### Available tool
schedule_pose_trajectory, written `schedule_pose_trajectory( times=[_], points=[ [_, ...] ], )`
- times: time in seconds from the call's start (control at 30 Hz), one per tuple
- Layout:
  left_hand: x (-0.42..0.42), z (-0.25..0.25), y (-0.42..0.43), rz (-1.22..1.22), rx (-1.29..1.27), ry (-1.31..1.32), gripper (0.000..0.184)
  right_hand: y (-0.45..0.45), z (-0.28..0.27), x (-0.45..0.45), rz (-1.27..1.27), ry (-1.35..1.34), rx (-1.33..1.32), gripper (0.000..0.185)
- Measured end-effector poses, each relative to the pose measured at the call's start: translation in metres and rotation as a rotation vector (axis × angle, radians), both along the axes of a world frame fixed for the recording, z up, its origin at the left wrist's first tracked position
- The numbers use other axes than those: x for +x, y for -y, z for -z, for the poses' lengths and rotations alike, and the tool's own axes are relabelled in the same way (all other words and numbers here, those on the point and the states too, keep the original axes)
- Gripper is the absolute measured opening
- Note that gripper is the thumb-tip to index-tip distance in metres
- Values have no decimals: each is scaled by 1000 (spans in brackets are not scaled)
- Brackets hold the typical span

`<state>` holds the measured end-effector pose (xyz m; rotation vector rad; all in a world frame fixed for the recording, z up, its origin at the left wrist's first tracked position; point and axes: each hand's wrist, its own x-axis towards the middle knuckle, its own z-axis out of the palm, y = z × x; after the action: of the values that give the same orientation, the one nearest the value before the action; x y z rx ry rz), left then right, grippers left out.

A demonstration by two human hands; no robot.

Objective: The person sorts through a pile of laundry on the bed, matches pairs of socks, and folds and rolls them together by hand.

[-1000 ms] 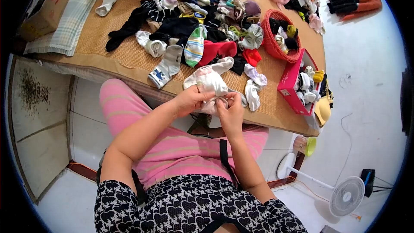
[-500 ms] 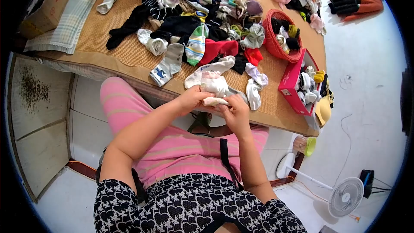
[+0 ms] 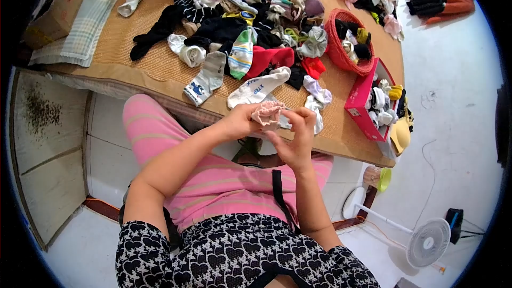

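A pale pink sock [image 3: 269,114], bunched into a small bundle, sits in my left hand [image 3: 239,122], whose fingers are closed on it. My right hand [image 3: 296,137] is beside it with thumb and forefinger apart, the fingertips close to the bundle's right edge. Just beyond the hands a white sock with blue lettering [image 3: 258,88] lies on the woven mat [image 3: 160,78]. A grey-white sock with a blue figure [image 3: 207,79] lies to its left, and a white and lilac sock [image 3: 318,96] to its right.
A large heap of mixed socks [image 3: 218,31] covers the mat's middle. On the right stand a red basket [image 3: 331,44] and a pink box [image 3: 358,108] holding rolled socks. A cardboard box [image 3: 61,8] is at the left. A white fan [image 3: 428,242] stands at the lower right.
The sock was a loose white and pink bundle pinched by both hands; now it is compact, with its pink gathered side up. My right hand's fingers have spread away from it.
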<state>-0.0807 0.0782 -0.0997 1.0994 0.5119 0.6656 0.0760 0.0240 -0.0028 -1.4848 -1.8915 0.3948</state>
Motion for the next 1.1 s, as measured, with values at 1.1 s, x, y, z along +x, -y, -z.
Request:
schedule_pose_trajectory(
  times=[1.1],
  points=[
    [-1,-11,3,-209,-358,-69,27,-2,28,-12,-158,297,81,32]
  ],
)
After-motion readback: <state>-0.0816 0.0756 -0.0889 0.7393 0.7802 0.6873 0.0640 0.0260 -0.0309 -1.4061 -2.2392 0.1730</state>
